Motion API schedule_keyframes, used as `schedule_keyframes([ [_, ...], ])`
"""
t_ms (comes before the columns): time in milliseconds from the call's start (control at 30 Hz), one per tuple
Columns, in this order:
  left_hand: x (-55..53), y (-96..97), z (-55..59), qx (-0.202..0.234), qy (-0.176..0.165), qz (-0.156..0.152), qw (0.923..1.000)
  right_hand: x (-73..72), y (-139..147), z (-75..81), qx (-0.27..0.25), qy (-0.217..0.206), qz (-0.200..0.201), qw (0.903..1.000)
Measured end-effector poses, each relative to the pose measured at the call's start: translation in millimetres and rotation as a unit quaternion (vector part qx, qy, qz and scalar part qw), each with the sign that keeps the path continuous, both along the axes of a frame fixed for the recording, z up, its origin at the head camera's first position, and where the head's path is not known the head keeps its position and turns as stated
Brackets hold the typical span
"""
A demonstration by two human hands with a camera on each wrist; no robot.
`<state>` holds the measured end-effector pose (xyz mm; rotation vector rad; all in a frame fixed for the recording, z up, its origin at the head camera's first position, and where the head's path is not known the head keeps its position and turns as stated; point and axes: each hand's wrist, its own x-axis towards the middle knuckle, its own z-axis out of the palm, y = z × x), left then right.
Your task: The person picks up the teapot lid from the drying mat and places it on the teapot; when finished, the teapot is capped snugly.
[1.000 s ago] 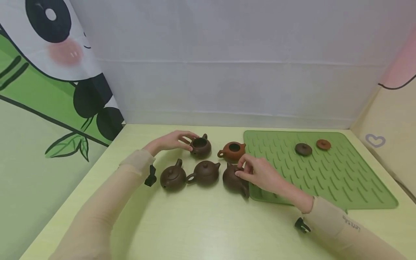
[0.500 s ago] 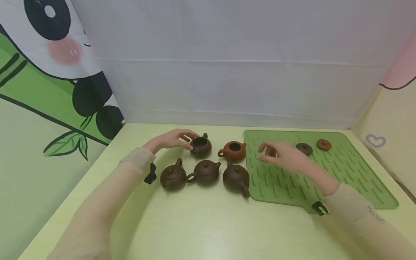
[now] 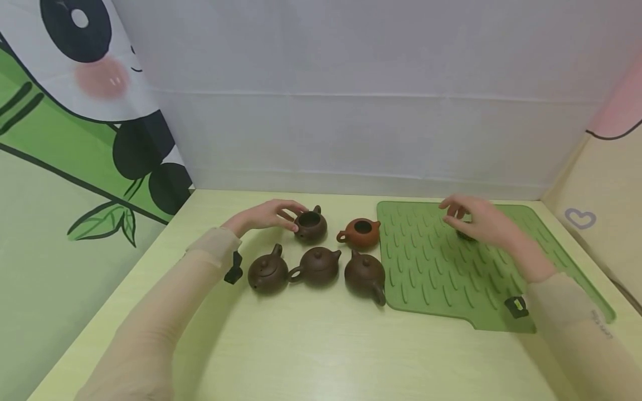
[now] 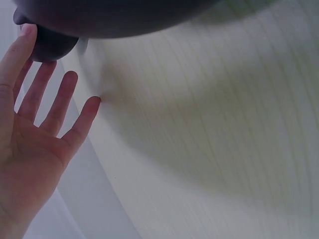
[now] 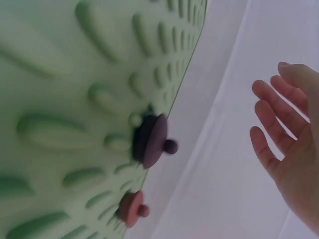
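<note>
At the back left, a dark brown lidless teapot [image 3: 311, 227] is held at its side by my left hand [image 3: 268, 215], thumb on the near side and fingers beyond. In the left wrist view the thumb of my left hand [image 4: 37, 134] touches the dark pot [image 4: 55, 46]. My right hand [image 3: 478, 220] hovers above the green mat [image 3: 426, 278], fingers loosely bent and holding nothing. Beneath it a dark lid [image 3: 465, 236] shows only in part. In the right wrist view, the dark lid [image 5: 155, 142] and a reddish lid [image 5: 132, 209] rest on the mat, apart from my right hand [image 5: 294, 134].
A reddish-brown lidless teapot [image 3: 362, 234] stands by the mat's left edge. In front are three dark lidded teapots: one at left [image 3: 268, 274], a middle one [image 3: 319, 267] and a right one [image 3: 365, 274]. A pale wall [image 3: 351, 139] rises behind the table.
My right hand has left the lid of the front right teapot and travelled right and back over the mat to above the dark lid. My left hand stays at the back left teapot.
</note>
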<state>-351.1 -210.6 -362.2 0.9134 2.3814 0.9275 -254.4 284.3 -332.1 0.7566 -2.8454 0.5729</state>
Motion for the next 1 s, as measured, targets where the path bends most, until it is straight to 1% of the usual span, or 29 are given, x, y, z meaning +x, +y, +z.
schedule_keyframes([
  [100,-1.2,-1.1,-1.5,0.002,-0.008,0.002,1.0000,-8.2,13.1,-8.2,-0.028,0.047,-0.008,0.9985],
  [133,-1.5,-1.4,-2.0,0.002,-0.009,0.003,1.0000,-10.4,17.5,-10.5,-0.039,0.056,-0.011,0.9976],
  [200,-2.0,-1.7,-2.5,0.003,-0.011,0.003,0.9999,-13.5,25.2,-14.9,-0.059,0.063,-0.019,0.9961],
  [300,-1.7,-1.7,-2.0,0.007,-0.012,0.002,0.9999,-16.2,35.8,-20.3,-0.074,0.057,-0.030,0.9952],
  [367,-1.0,-1.5,-1.0,0.010,-0.015,0.002,0.9998,-17.3,42.1,-23.4,-0.079,0.042,-0.038,0.9953],
  [433,0.1,-1.3,0.4,0.011,-0.017,0.004,0.9998,-18.0,47.9,-26.5,-0.074,0.022,-0.045,0.9960],
  [600,2.5,-1.0,3.2,0.010,-0.019,0.004,0.9998,-18.7,59.6,-33.6,-0.054,-0.063,-0.058,0.9949],
  [700,2.8,-1.1,3.0,0.009,-0.017,0.003,0.9998,-18.4,65.6,-37.0,-0.057,-0.100,-0.054,0.9919],
  [833,2.5,-1.3,1.1,0.010,-0.014,0.004,0.9998,-16.9,72.7,-40.3,-0.071,-0.116,-0.045,0.9897],
  [1000,3.2,-1.0,-0.2,0.010,-0.020,0.008,0.9997,-16.5,77.8,-43.8,-0.071,-0.115,-0.041,0.9900],
])
